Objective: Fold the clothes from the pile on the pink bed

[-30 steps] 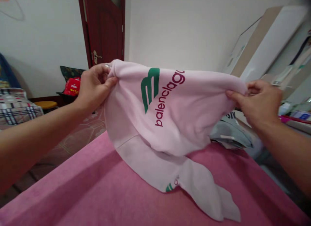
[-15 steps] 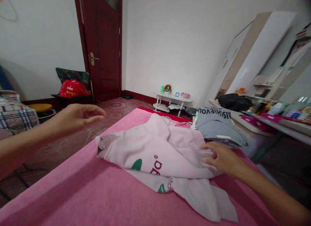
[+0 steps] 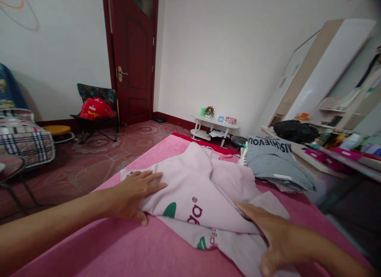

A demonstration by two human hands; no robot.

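Note:
A pale pink shirt (image 3: 184,185) with green and maroon print lies loosely folded and creased on a pink-covered surface (image 3: 119,245). My left hand (image 3: 131,195) rests flat on the shirt's left end, fingers spread and thumb down near the pink cover. At the shirt's right side is my right hand (image 3: 276,233), its fingers stretched along a fold and its thumb held apart. The right fingertips are partly hidden against the cloth. A sleeve-like flap sticks out beyond that hand, and the lower part of the shirt runs beneath it.
A stack of folded clothes with a grey shirt (image 3: 270,158) on top sits at the far right corner. Beyond stand a low white table (image 3: 216,121), a dark red door (image 3: 135,58) and a folding chair with a red bag (image 3: 97,108). A cluttered desk (image 3: 327,166) is at right.
My left hand has come down from the air onto the shirt's left end. My right hand has moved nearer along the right side, where a flap now lies spread outward.

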